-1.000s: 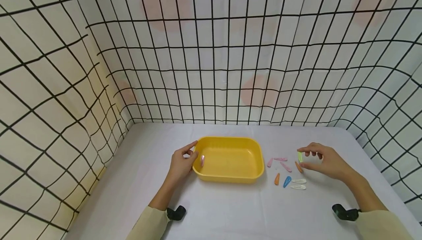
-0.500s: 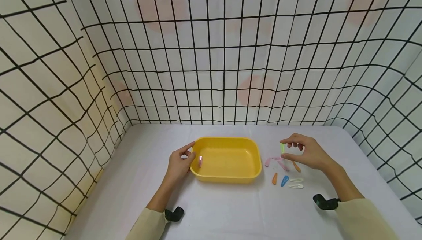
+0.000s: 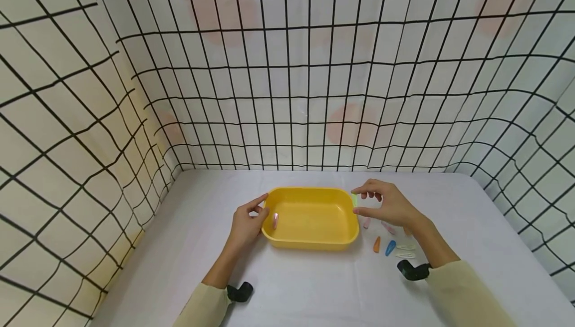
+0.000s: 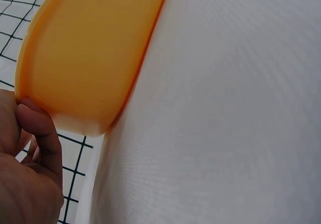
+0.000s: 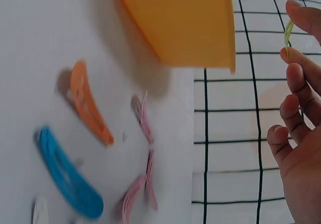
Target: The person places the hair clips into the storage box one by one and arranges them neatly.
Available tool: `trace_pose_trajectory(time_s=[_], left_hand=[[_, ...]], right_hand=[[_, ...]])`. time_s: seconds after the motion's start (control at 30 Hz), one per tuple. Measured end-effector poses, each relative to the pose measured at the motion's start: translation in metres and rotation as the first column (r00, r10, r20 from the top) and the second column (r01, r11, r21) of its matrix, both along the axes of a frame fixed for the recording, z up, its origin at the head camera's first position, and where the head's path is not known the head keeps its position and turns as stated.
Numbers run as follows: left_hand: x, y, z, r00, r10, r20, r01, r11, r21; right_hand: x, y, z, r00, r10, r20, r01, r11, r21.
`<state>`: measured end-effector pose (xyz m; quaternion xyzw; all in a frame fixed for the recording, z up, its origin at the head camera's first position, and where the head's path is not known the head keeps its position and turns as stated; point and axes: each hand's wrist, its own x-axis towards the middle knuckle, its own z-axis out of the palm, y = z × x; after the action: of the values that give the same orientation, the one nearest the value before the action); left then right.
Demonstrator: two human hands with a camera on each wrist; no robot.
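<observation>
A yellow plastic tray [image 3: 314, 217] sits on the white table, with a pink hair clip [image 3: 275, 220] inside at its left end. My left hand [image 3: 245, 225] grips the tray's left rim between thumb and fingers; the left wrist view shows the thumb against the tray [image 4: 85, 58]. At the tray's right end, my right hand [image 3: 390, 206] pinches a light green hair clip [image 5: 288, 34] between thumb and index finger. That clip is held above the table near the right rim. The right hand's other fingers are loosely bent.
Right of the tray lie an orange clip [image 3: 377, 244], a blue clip [image 3: 390, 248], white clips [image 3: 406, 255] and pink clips [image 5: 145, 121]. Another orange clip [image 3: 407, 231] is partly covered by the right hand. Black wire grid [image 3: 308, 122] encloses the table's back and sides.
My right hand has carried the green hair clip left from above the loose clips to the tray's right rim. The left hand has stayed on the tray.
</observation>
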<state>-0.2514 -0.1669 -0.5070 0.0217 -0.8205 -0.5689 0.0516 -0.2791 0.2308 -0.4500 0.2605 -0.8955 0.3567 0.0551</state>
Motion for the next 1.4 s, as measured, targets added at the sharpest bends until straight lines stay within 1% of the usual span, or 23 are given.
trace_pose_trajectory(time_s=[0.27,0.4,0.53,0.63,0.8,0.97,1.03,1.27,1.4], left_hand=[[0.0,0.002,-0.001,1.0,-0.009,-0.006,0.009,0.999,0.032],[0.0,0.001,-0.001,1.0,-0.007,0.002,0.007,1.0,0.026],[0.001,0.002,-0.001,1.0,-0.006,0.012,0.005,1.0,0.023],[0.002,0.002,0.001,1.0,-0.003,0.015,0.002,1.0,0.021],[0.003,0.003,0.003,1.0,-0.002,0.014,0.002,1.0,0.01],[0.003,0.002,0.002,1.0,-0.005,0.012,0.005,1.0,0.005],[0.003,0.002,0.002,1.0,-0.006,0.013,0.006,1.0,0.007],[0.003,0.002,0.002,1.0,-0.008,0.025,0.007,1.0,0.007],[0.002,0.002,0.003,1.0,-0.004,0.024,0.004,1.0,0.008]], right_hand=[[-0.001,-0.032,0.005,0.997,0.072,0.042,-0.071,0.997,-0.032],[-0.004,-0.044,0.003,0.993,0.107,0.047,-0.106,0.994,-0.035],[-0.008,-0.053,-0.001,0.991,0.126,0.054,-0.124,0.992,-0.039],[-0.009,-0.061,-0.003,0.988,0.144,0.059,-0.141,0.989,-0.045],[-0.008,-0.079,-0.002,0.982,0.169,0.09,-0.166,0.985,-0.041],[-0.006,-0.095,-0.004,0.975,0.159,0.156,-0.16,0.987,-0.01],[-0.006,-0.101,-0.005,0.973,0.152,0.171,-0.155,0.988,0.002],[-0.004,-0.115,-0.012,0.979,0.127,0.158,-0.137,0.989,0.059],[-0.003,-0.124,-0.014,0.975,0.116,0.189,-0.128,0.99,0.054]])
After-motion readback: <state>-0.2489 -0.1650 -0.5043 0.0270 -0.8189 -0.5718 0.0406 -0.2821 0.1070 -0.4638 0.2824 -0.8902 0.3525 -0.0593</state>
